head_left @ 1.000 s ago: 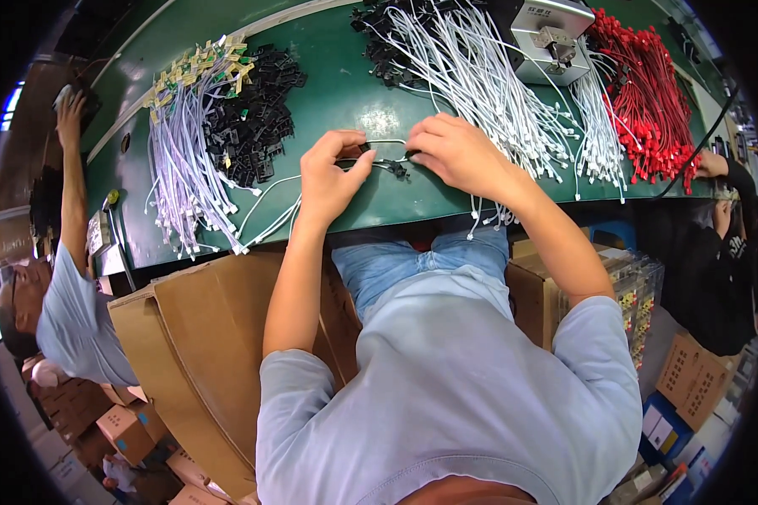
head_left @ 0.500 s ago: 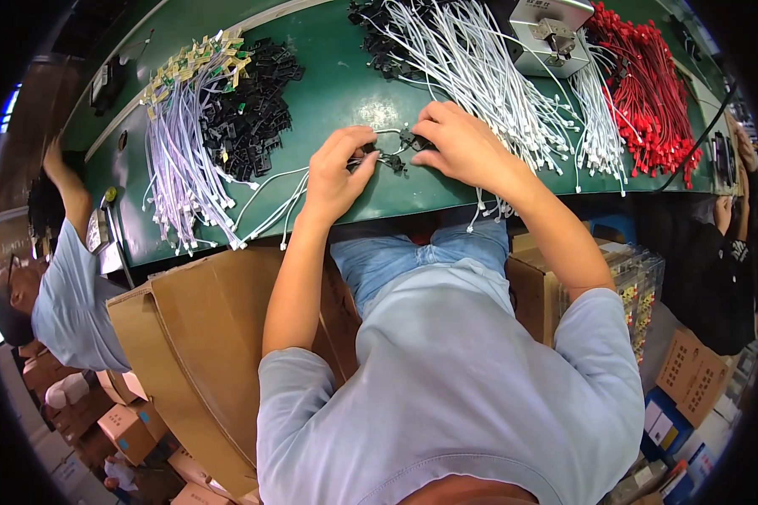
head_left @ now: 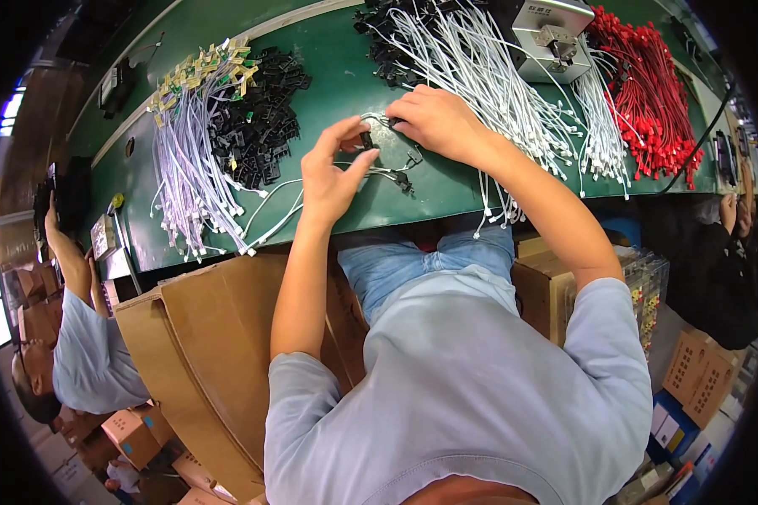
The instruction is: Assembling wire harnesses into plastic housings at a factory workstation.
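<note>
My left hand [head_left: 335,168] pinches a small black plastic part [head_left: 365,140] between thumb and fingers. Close by on the right, my right hand [head_left: 436,122] has its fingertips closed on another small black part [head_left: 393,122], mostly hidden by the fingers. A short loop of white cable [head_left: 377,117] runs between the two hands. Below them, white cables ending in black parts [head_left: 403,180] lie on the green tabletop [head_left: 345,71], their other ends stretching left under my left wrist.
Left lie purple-white cables [head_left: 185,160] with small yellow-green boards, beside a heap of black parts [head_left: 257,126]. White cables [head_left: 472,76], a grey metal machine [head_left: 552,38] and red cables [head_left: 648,93] are at the right. A cardboard box [head_left: 202,362] stands below the edge; co-workers sit either side.
Both hands have moved up and slightly away from the black-ended cables, which now lie apart below them. The left hand's black part now shows upright. The co-worker at left has shifted.
</note>
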Motion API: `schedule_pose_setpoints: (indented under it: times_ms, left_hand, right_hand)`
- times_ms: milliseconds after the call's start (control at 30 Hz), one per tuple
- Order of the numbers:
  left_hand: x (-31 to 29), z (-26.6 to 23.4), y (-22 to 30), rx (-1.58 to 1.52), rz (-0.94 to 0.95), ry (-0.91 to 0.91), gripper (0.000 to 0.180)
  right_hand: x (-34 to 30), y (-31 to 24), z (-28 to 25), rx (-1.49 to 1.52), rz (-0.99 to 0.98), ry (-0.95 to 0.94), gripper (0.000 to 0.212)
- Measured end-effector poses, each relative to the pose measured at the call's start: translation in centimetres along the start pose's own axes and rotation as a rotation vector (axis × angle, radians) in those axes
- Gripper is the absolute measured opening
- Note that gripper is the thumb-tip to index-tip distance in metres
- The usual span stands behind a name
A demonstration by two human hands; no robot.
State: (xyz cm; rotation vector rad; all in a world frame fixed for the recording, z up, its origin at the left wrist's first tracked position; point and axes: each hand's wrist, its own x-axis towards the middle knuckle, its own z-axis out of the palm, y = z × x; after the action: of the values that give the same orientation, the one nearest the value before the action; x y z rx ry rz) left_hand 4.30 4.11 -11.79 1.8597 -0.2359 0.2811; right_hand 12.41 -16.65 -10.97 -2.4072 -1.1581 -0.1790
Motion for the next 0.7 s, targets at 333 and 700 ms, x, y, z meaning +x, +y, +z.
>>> schedule_pose_setpoints:
  times_ms: [333, 700]
  left_hand:
    - [1.5, -1.4, 2.4, -0.578, -0.213, -0.079, 0.069]
    - [4.9, -0.6, -1.2, -0.087, -0.109, -0.179, 0.028]
  right_hand:
    - [0.1, -1.1, 1.5, -0.216, -0.019, 0.079, 0.010]
    - [-1.5, 1.4, 0.8, 0.105, -0.200, 0.091, 0.033]
